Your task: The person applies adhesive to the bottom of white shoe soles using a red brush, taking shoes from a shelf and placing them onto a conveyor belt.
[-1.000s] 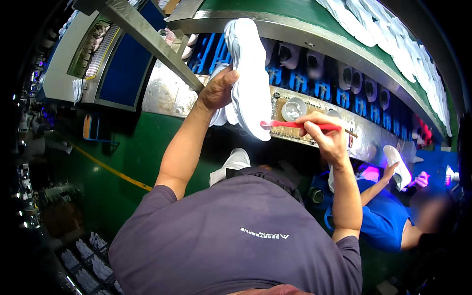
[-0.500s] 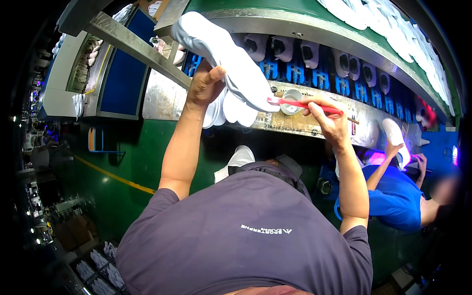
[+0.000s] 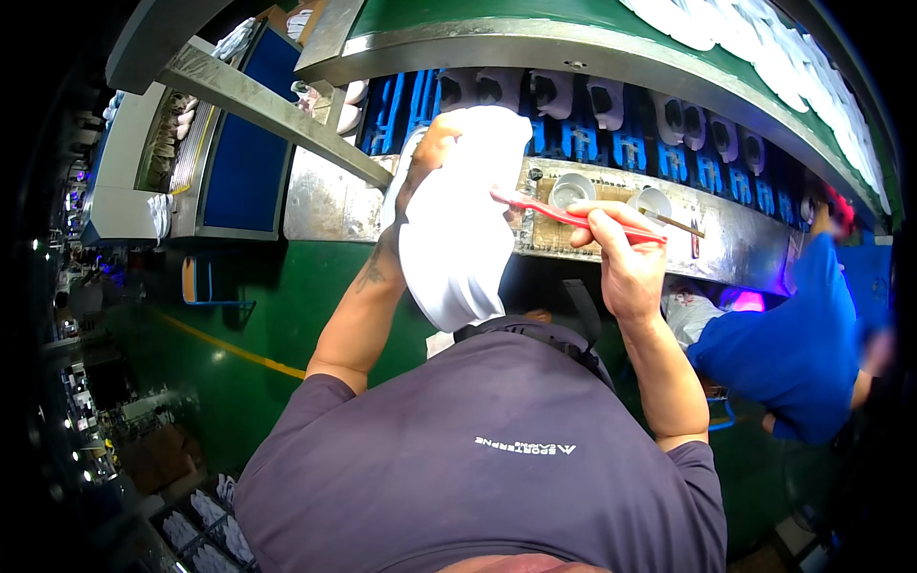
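Note:
A thick white shoe sole (image 3: 457,229) hangs from my left hand (image 3: 433,158), whose fingers are closed round its upper part. Its curved lower end points toward my body. Between the fingers of my right hand (image 3: 630,263) is a slim red brush (image 3: 554,212) shaped like a toothbrush. The brush's head touches, or is very close to, the right side of the sole; the glare there hides the exact contact. Just beyond the brush stands a small white cup (image 3: 571,189) on the metal bench (image 3: 735,250).
A second white cup (image 3: 653,200) holds a wooden-handled stick (image 3: 683,225). Behind the bench, several pale shoes (image 3: 605,100) sit on blue holders (image 3: 578,141) beneath a steel-edged conveyor (image 3: 544,40). A slanted metal bar (image 3: 277,115) crosses at left. A person in blue (image 3: 778,339) is at right.
My left hand has turned the sole, bringing its lower end down toward me. The brush has shifted slightly left, from beside the cup onto the sole's side. The person in blue has leaned forward.

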### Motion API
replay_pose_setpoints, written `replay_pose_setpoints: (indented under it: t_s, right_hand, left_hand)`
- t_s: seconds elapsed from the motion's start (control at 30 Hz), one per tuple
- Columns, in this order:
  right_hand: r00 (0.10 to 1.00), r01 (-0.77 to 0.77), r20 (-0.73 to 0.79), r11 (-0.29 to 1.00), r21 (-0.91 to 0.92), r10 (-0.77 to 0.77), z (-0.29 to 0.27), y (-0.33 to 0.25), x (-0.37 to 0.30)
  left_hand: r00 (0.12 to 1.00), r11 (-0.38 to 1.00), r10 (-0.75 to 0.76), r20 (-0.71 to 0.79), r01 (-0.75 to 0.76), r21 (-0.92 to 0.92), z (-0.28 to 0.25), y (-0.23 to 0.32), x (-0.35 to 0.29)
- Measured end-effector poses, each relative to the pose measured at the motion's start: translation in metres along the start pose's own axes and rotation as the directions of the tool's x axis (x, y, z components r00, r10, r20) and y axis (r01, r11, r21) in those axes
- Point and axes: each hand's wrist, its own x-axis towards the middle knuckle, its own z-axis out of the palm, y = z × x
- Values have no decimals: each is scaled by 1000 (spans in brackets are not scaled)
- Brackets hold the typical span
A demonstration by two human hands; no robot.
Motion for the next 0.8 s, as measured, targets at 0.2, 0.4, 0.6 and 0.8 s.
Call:
replay_pose_setpoints:
  t_s: [0.2,0.4,0.6,0.8]
  right_hand:
    - [995,35,101,996,-77,-27,18,-36,-24]
    - [983,31,184,998,-60,-20,21,-43,-23]
    - [995,93,-24,986,-137,-97,3,4,30]
    - [975,54,-202,978,-200,-95,-33,41,60]
  left_hand:
    - [972,910,208,-108,-152,387,0,11,14]
    - [981,813,191,-24,-145,564,-5,26,26]
    - [989,976,-134,-59,142,167,2,38,23]
    - [974,980,-35,-222,76,183,8,18,6]
